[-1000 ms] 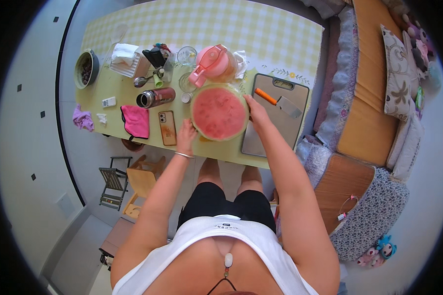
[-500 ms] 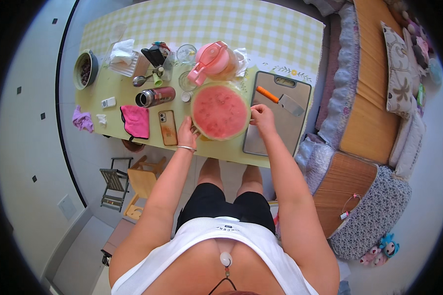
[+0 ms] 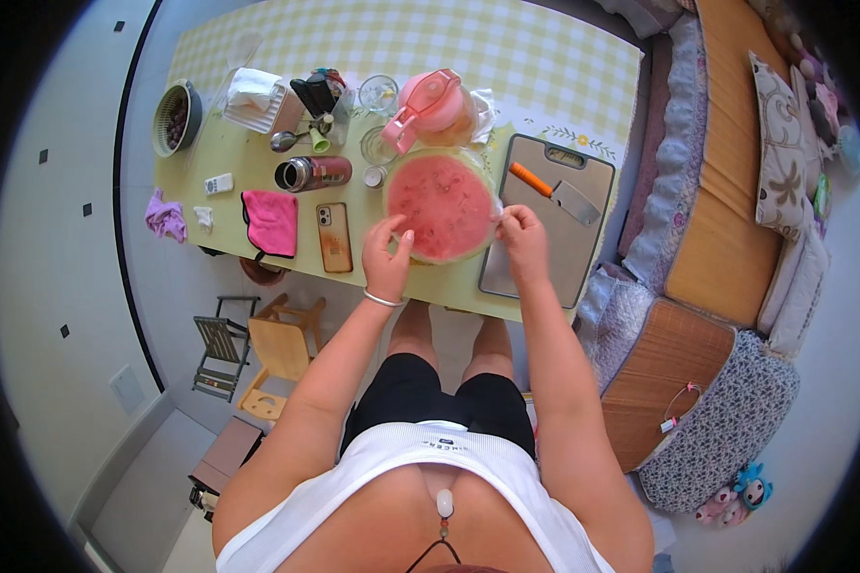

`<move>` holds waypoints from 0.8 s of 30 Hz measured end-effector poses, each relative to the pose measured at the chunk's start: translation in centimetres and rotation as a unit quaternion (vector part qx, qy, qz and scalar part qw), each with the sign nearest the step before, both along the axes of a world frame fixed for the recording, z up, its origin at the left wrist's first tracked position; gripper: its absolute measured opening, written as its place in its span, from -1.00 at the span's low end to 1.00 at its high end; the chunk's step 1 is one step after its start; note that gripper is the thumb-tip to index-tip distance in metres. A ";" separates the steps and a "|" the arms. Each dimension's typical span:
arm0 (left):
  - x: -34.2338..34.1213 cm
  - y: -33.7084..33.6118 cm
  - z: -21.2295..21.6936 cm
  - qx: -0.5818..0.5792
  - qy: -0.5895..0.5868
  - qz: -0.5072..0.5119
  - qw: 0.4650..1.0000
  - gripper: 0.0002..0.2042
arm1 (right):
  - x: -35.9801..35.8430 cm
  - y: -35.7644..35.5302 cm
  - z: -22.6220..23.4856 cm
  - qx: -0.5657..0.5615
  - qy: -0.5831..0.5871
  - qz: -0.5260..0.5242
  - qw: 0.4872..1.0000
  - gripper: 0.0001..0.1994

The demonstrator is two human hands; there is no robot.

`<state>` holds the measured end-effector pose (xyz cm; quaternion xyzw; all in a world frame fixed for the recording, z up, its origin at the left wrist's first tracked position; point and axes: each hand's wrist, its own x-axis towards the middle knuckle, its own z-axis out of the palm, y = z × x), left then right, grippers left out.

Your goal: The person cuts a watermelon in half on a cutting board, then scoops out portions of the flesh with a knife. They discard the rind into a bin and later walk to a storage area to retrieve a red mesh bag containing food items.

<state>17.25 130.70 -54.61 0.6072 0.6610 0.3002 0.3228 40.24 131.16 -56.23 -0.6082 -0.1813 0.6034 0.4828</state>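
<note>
Halved watermelon [image 3: 441,207] held cut-face up: left hand [image 3: 387,260] pinching rim at 8 o'clock, right hand [image 3: 523,233] at 3; cleaver [image 3: 556,194] unused on cutting board [image 3: 583,250]; slicing not begun

The bowl's [image 3: 176,116] contents are too small to tell; the knife [image 3: 556,193] blade blurs into the board [image 3: 545,239].

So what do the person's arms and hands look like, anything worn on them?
Both arms are bare from shoulder to fingertips: no sleeves, no gloves. The left hand has a thin silver-coloured bangle around its wrist. The right hand and its wrist carry nothing that shows. The top is white and sleeveless.
</note>
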 end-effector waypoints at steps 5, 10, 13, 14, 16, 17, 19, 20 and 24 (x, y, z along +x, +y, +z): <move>1.9 1.8 1.8 -0.206 -0.374 0.035 0.904 -0.80 | -5.0 -0.9 1.7 0.080 -0.208 0.098 0.970 -0.97; 1.5 4.2 1.6 -0.310 -0.394 -0.001 0.865 -0.84 | -9.7 -1.6 4.9 0.169 -0.235 0.155 0.945 -0.94; 0.3 4.5 1.7 -0.356 -0.404 -0.001 0.842 -0.87 | -10.8 -3.0 4.9 0.182 -0.200 0.186 0.945 -0.95; -0.3 4.3 1.7 -0.358 -0.412 -0.005 0.838 -0.88 | -11.0 -3.5 4.9 0.184 -0.185 0.194 0.946 -0.95; -2.2 3.9 1.0 -0.337 -0.409 0.007 0.848 -0.90 | -11.2 -3.9 5.9 0.183 -0.142 0.153 0.961 -0.91; -3.4 3.5 0.4 -0.330 -0.433 0.039 0.838 -0.90 | -11.1 -4.0 6.2 0.182 -0.120 0.133 0.967 -0.88; -5.1 2.9 -0.1 -0.318 -0.485 0.097 0.809 -0.90 | -9.5 -4.6 4.9 0.175 -0.177 0.135 0.959 -0.84; -6.2 3.0 -0.2 -0.305 -0.527 0.106 0.786 -0.92 | -8.5 -4.8 4.1 0.172 -0.205 0.136 0.954 -0.81; -11.1 3.4 -1.0 -0.262 -0.604 0.112 0.744 -0.94 | -5.1 -4.7 1.9 0.099 -0.327 0.058 0.938 -0.75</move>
